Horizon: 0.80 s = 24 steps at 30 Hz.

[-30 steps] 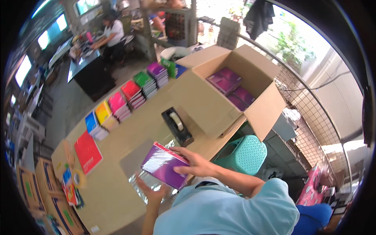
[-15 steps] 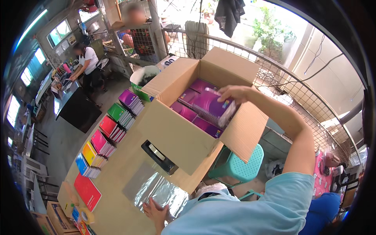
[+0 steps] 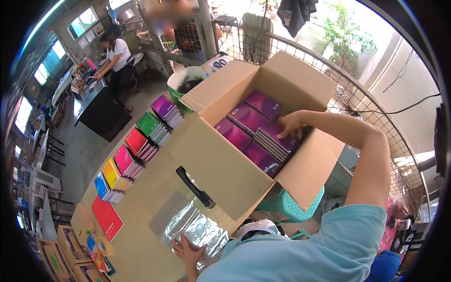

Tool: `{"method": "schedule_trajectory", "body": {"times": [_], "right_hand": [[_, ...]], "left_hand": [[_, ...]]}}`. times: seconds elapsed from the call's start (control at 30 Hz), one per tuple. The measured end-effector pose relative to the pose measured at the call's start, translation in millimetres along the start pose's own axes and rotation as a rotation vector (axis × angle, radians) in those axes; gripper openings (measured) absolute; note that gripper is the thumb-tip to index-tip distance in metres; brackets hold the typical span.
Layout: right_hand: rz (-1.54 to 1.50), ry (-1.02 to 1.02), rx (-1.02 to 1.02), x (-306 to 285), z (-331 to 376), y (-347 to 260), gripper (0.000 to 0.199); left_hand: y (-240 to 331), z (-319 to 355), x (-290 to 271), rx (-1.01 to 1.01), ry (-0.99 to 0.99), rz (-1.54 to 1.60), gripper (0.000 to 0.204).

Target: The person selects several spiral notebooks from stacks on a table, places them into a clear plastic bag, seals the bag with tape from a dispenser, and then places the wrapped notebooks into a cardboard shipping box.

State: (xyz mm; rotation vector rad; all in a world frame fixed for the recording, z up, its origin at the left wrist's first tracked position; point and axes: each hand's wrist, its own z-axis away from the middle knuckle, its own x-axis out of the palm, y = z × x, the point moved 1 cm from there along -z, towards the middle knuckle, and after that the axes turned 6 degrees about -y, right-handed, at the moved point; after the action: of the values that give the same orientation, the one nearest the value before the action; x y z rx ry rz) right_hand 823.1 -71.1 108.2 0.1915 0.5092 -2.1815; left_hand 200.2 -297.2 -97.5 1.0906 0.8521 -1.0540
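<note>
Inside an open cardboard box (image 3: 213, 162), purple spiral notebooks (image 3: 246, 117) lie in several stacks. My right hand (image 3: 292, 123) reaches in over the right side and grips a stack of purple spiral notebooks (image 3: 273, 141), thumb on the cover and the other fingers partly hidden. This stack sits level among the others, its spiral edge toward me. On the table, my left hand (image 3: 189, 251) rests with fingers spread on shiny clear plastic sheets (image 3: 181, 221). A black tape dispenser or cutter-like holder (image 3: 195, 187) lies between the plastic and the box.
Small notebook stacks in several colours (image 3: 129, 160) line the table's left edge, with a red notebook (image 3: 107, 217) nearer me. A tape roll (image 3: 104, 245) lies beyond it. A turquoise stool (image 3: 300, 204) stands below the box. Wire railing (image 3: 324, 70) runs behind; a person (image 3: 115, 58) sits at a far desk.
My right hand has lowered the notebook stack from a tilted position above the others down into the box. My left hand stays on the plastic. The whole view has shifted slightly.
</note>
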Motion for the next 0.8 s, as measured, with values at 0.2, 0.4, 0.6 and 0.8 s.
{"method": "schedule_trajectory", "body": {"times": [0.2,0.4,0.6,0.8], "right_hand": [[0.033,0.179,-0.099,7,-12,13,0.051],[0.362,0.566,-0.134,12,1,-1,0.053],[0.192,0.135,0.039,2,-45,-11,0.052],[0.284,0.468,-0.153,19,22,-28,0.051]], "left_hand": [[5,4,-3,-0.077,-0.062,-0.001,0.127],[4,3,-11,-0.037,-0.072,0.027,0.126],[-6,11,-12,-0.083,-0.071,0.07,0.129],[-15,5,-5,0.004,-0.062,0.077,0.119]]}}
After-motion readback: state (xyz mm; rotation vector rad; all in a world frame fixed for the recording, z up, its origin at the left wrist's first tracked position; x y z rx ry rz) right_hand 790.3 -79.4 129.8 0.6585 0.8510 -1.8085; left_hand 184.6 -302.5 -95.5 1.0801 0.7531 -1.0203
